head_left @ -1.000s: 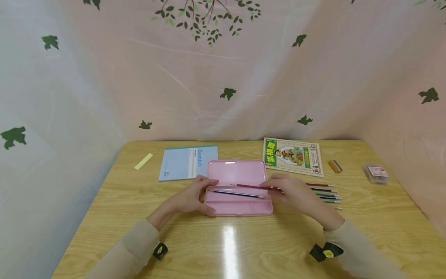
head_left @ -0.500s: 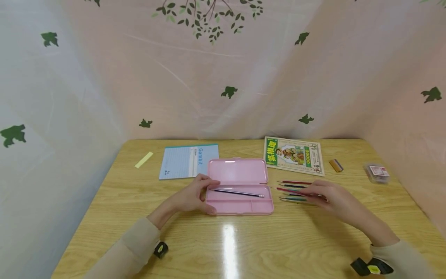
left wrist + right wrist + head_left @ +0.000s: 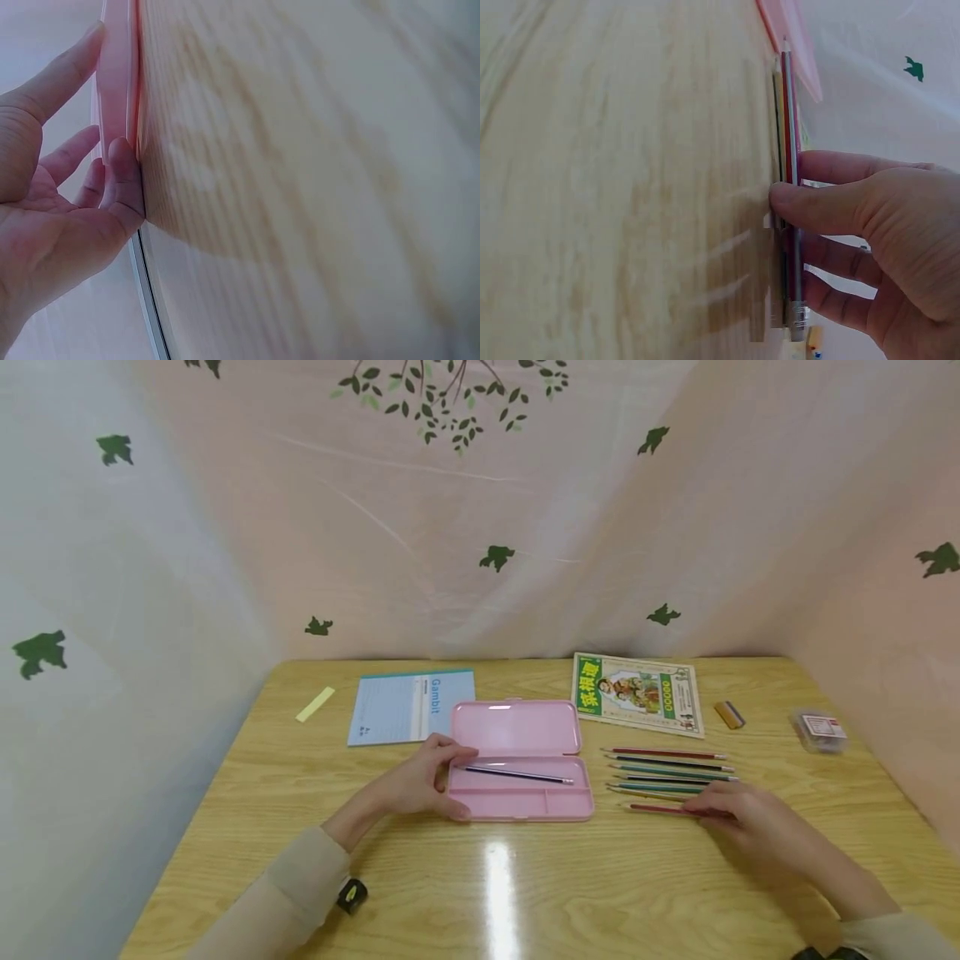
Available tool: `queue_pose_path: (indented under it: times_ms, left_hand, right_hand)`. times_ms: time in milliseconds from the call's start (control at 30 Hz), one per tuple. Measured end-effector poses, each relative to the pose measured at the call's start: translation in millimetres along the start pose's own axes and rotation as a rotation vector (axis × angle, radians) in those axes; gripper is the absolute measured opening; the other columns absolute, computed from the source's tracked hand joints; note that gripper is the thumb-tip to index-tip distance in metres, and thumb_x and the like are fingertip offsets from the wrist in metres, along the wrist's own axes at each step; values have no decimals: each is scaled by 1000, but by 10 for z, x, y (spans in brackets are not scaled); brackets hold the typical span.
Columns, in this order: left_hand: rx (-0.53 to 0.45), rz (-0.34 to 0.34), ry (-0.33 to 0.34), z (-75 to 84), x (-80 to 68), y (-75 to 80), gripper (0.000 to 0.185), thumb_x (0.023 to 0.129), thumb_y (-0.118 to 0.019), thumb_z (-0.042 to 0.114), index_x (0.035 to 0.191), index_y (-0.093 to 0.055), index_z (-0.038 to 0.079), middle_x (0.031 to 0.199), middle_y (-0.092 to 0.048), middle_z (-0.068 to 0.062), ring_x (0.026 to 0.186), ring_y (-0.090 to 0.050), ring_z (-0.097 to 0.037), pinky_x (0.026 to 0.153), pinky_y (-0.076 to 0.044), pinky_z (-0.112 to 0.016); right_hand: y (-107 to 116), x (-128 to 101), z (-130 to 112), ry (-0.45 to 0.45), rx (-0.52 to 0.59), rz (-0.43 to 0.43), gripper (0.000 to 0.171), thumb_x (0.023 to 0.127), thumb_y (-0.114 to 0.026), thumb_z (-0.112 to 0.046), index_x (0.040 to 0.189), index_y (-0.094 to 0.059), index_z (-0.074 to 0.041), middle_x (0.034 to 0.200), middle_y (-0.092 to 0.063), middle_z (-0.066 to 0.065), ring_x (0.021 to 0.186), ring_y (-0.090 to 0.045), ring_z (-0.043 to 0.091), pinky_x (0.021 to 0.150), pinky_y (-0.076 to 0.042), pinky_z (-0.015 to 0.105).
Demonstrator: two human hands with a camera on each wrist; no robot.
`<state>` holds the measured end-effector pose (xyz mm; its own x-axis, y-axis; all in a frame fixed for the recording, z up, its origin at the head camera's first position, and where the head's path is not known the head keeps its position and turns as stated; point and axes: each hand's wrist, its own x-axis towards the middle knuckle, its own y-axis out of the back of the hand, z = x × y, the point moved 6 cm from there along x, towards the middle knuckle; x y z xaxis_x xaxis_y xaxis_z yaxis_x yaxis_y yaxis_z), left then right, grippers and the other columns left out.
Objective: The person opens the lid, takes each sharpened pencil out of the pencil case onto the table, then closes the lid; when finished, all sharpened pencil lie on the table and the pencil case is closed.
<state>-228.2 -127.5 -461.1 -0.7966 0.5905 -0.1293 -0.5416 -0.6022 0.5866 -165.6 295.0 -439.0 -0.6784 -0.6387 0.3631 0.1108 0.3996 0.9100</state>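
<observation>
A pink pencil case (image 3: pixel 497 804) lies with its lid folded back, a dark pencil (image 3: pixel 516 773) in its long rear compartment. My left hand (image 3: pixel 415 783) holds the case by its left end, thumb at the front and fingers behind; the left wrist view shows the fingers against the pink side (image 3: pixel 116 82). To the right, my right hand (image 3: pixel 761 827) pinches a red pencil (image 3: pixel 654 809) near its eraser end. The pencil sits at the front of a row of several pencils (image 3: pixel 671 762), tips pointing left. In the right wrist view, the thumb (image 3: pixel 817 206) presses along its shaft.
A light blue notebook (image 3: pixel 390 710) lies behind the case at left, with a yellow strip (image 3: pixel 315 704) beyond it. Back right are an illustrated booklet (image 3: pixel 637 695), a small orange-and-blue item (image 3: pixel 729 715) and a clear box (image 3: pixel 820 731). A cloth backdrop rises behind the table.
My right hand has carried the red pencil from above the case rightward, over the row, and down to the row's front side. My left hand stays on the case.
</observation>
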Motion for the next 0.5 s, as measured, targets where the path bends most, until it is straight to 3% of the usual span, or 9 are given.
queue_pose_path:
  times_ms: [500]
  left_hand:
    - [-6,2,0,1,-21,-8,81,79,-90,29,150,-50,17,126,-37,-6,92,-44,-21,74,-38,-29]
  right_hand:
    - [-10,-12,18,15,-33,53,45,63,-88,5,99,-80,-21,92,-69,-14,82,-65,8,74,-46,14]
